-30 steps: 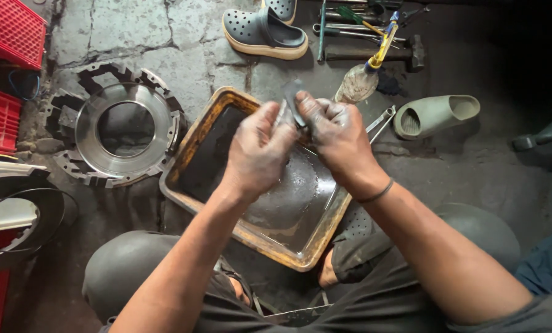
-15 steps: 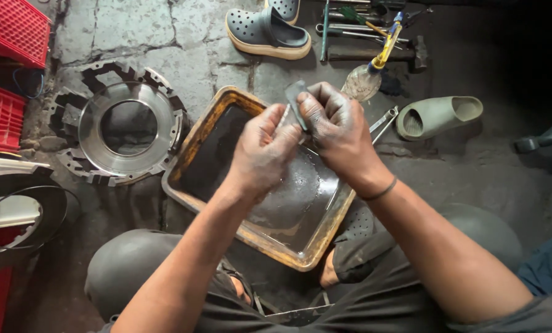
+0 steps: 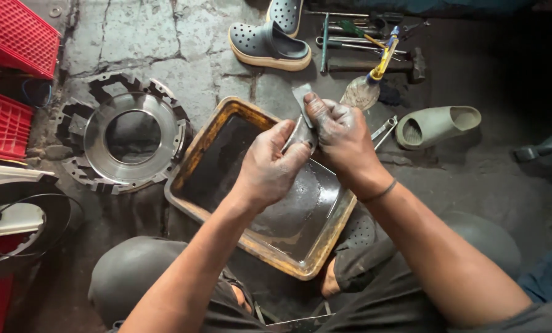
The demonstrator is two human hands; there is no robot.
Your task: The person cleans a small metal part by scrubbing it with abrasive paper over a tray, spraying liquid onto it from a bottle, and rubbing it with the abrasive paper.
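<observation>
While both grimy hands meet above the tray, the work looks to be a cleaning or rubbing pass on a small grey metal part. The left hand closes thumb and fingers around the part's lower end, and the right hand pinches the upper end, with a pale grey corner poking up past the fingertips, so both grips are firmly closed on that one piece, held in the air just over the tray's far edge. What exactly the part is, hard to tell, it's mostly buried in the fingers. By my reading, the next move calls for a steady pinch and a turn of the piece over the tray so any drips fall inside. As for that tray: rusty orange rim, a shallow film of dark oily liquid pooled toward the far-left end, bare wet metal shining nearer the knees, no loose pieces visible in it. To the left on the concrete sits a round clutch pressure plate.
</observation>
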